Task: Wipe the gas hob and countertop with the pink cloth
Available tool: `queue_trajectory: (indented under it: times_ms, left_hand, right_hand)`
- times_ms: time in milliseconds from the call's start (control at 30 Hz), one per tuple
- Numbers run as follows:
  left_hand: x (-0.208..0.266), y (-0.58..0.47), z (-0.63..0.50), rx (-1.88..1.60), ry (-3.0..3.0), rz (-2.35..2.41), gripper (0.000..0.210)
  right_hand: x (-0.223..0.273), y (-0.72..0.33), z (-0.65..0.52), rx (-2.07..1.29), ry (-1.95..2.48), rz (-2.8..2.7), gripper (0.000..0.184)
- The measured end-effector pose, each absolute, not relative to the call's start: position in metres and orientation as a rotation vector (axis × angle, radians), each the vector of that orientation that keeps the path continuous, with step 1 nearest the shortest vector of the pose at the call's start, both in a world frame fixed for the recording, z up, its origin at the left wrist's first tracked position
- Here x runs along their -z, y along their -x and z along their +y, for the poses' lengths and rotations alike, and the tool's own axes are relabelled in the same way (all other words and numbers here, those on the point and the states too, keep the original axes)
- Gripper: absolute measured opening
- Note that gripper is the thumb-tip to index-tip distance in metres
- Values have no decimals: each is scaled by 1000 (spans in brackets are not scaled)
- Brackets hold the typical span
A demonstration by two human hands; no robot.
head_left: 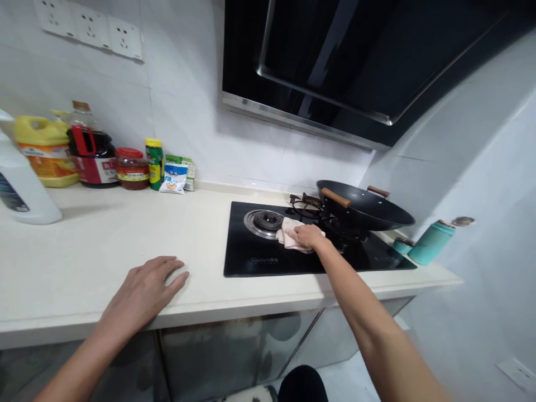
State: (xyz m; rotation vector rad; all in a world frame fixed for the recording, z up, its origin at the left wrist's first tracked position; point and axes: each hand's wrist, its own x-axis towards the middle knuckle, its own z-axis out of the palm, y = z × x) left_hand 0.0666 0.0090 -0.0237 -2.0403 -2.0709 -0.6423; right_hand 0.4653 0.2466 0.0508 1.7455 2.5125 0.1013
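My right hand [309, 235] presses a pale pink cloth [290, 237] onto the black glass gas stove [247, 267], just right of the left burner [268, 221]. Its fingers are closed on the cloth. The left burner has no pan support over it; a pan support [307, 206] lies farther back on the stove. Left of the stove, my left hand [151, 285] rests on the white countertop [104, 245] near the front edge, fingers loosely spread and holding nothing.
A black wok [368, 207] with wooden handles sits on the stove's right side. Beyond it stands a turquoise container [431, 244] holding a spoon. A white bottle [23, 184], a soy sauce bottle [94, 151] and several other seasonings line the left. A range hood [318, 67] hangs above.
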Motion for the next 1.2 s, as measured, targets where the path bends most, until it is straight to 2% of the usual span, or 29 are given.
queue_trajectory:
  times_ms: [300, 567, 767, 933, 1200]
  left_hand:
    - [20, -65, 8, 681, 2049, -2115, 54]
    - [22, -64, 8, 696, 2068, -2079, 53]
    - [20, -69, 7, 668, 2052, -2074, 53]
    - [19, -72, 6, 630, 2051, -2066, 51]
    - [15, -77, 2, 625, 2050, -2029, 50]
  right_hand:
    - [-27, -445, 145, -196, -1857, 2701, 73]
    - [-10, -563, 124, -255, -2023, 2568, 61]
    - [14, -642, 124, -386, -2389, 2241, 59]
    - [19, -611, 115, -493, -2298, 2239, 59]
    - [-3, -518, 98, -405, -1919, 2561, 60]
